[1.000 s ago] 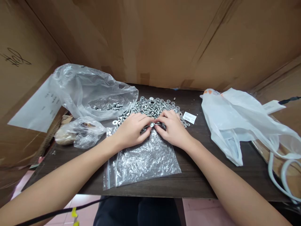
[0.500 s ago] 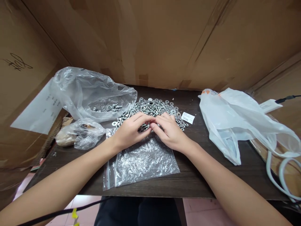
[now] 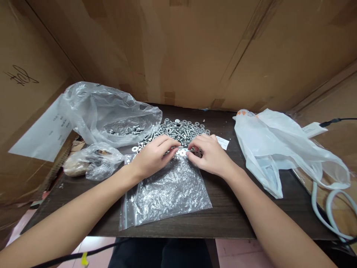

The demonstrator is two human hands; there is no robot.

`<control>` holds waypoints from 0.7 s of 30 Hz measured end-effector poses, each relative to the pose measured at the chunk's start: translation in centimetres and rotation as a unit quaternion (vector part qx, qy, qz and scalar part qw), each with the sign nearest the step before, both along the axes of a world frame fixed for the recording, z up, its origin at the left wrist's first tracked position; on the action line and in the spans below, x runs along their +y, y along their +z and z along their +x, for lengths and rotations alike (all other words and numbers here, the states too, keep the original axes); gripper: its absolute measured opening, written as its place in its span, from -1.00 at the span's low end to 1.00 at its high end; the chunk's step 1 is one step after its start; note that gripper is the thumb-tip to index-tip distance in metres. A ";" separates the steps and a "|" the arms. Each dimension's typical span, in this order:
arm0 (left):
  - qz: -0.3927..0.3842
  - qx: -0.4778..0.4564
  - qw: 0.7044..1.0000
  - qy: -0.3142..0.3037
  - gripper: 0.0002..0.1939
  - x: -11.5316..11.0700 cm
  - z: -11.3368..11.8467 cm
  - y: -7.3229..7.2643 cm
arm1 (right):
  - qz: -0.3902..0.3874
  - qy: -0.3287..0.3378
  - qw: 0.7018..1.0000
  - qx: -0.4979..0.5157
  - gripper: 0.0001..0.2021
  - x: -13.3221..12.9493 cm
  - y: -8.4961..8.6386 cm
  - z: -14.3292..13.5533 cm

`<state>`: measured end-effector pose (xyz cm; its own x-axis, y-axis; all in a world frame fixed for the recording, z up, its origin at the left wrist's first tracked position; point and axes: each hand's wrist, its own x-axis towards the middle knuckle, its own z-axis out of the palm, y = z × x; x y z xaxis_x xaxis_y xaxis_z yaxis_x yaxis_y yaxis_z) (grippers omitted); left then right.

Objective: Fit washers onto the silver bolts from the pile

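A heap of metal bolts and washers (image 3: 181,131) lies on the dark table, just beyond both hands. My left hand (image 3: 156,154) pinches a small bolt (image 3: 180,147) between thumb and fingertips, its shank pointing right. Facing it, my right hand (image 3: 208,154) has thumb and fingers curled close together near a washer (image 3: 183,152); whether they grip anything is too small to tell. Beneath and in front of the hands lies a flat clear zip bag (image 3: 170,197).
An open plastic bag (image 3: 111,108) with some bolts lies at the left, a knotted bag (image 3: 92,162) before it. White plastic bag (image 3: 259,137) and pale cable (image 3: 315,204) are at the right. A label (image 3: 223,142) lies beside the heap. Cardboard (image 3: 167,56) walls the back.
The fingertips of my two hands have parted, with my right hand shifted slightly right. The bolt in my left fingertips now shows. The camera view has shifted a little.
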<state>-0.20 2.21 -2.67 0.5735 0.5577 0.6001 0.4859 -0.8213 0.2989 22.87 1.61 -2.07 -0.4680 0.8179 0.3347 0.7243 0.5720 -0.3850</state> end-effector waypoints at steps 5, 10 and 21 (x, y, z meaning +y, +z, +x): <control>-0.028 0.010 1.000 0.003 -0.80 -0.1 -0.1 0.0 | 0.007 0.012 0.999 -0.050 -0.91 -0.1 -1.0 -0.9; -0.054 0.019 0.998 0.006 -0.81 0.0 -0.2 -0.1 | -0.010 0.014 1.000 -0.011 -0.94 -0.2 -0.9 -1.1; -0.041 0.038 0.998 0.002 -0.84 0.1 -0.3 -0.5 | -0.044 -0.002 0.964 0.262 -0.95 -1.2 0.0 -2.3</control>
<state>-0.49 2.32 -3.19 0.6127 0.6062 0.5071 0.5135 -0.7931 0.3276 20.52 0.45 -2.06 -0.2503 0.8549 0.4543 0.4188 0.5187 -0.7453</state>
